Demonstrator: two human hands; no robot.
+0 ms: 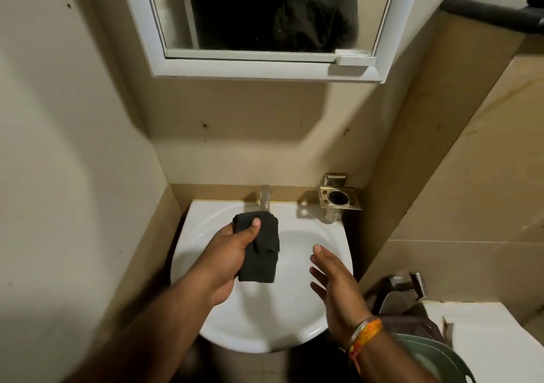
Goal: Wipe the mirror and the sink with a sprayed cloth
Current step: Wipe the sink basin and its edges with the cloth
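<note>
A folded black cloth [262, 250] hangs over the white sink [297, 335], with my left hand [226, 253] shut on its left edge, thumb on top. Beside it, my right hand [335, 285] hovers open over the basin's right side, palm turned left, fingers apart, holding nothing. The white-framed mirror [173, 8] hangs on the wall above the sink and reflects a person in dark clothes. No spray bottle is in view.
A steel tap [265, 198] stands at the sink's back edge, partly behind the cloth. A brass holder [338, 198] is fixed to the wall at the back right. A green bucket rim [435, 359], a metal fitting [403, 291] and a white ledge [485, 332] lie at the lower right.
</note>
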